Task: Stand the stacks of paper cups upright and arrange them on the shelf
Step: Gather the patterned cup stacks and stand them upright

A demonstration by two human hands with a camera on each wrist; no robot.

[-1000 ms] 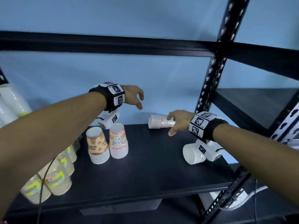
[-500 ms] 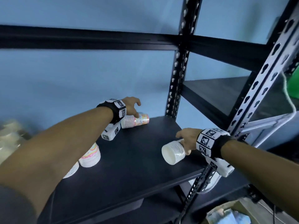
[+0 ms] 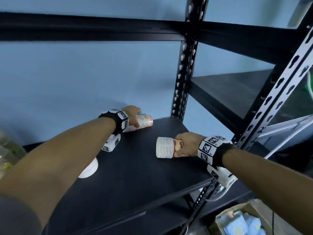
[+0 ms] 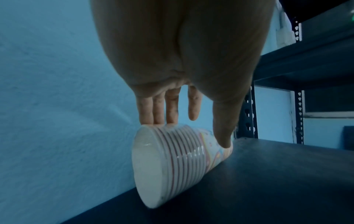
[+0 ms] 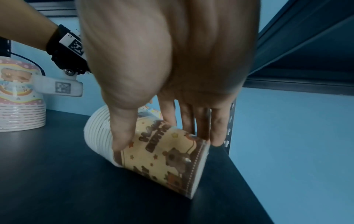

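Observation:
Two stacks of paper cups lie on their sides on the black shelf board (image 3: 135,184). My left hand (image 3: 133,114) grips the pastel stack (image 3: 144,122) near the back wall; in the left wrist view its fingers (image 4: 159,112) sit on the rims and the thumb presses the side of this stack (image 4: 172,159). My right hand (image 3: 186,143) holds the brown bear-print stack (image 3: 165,147) near the right post, thumb on one side and fingers on the other of the stack (image 5: 162,154). A third stack (image 3: 89,168) stands rims down under my left forearm.
A perforated black post (image 3: 184,82) rises at the shelf's back right corner, with another black shelf (image 3: 228,92) beyond it. Blurred cup stacks (image 3: 6,150) sit at the far left. A cardboard box (image 3: 240,221) lies on the floor at lower right. The pink upright stack (image 5: 19,98) stands left of my right hand.
My right hand left the pastel stack and took hold of the bear-print stack on the right. My left hand came down onto the pastel stack. The head view swung right.

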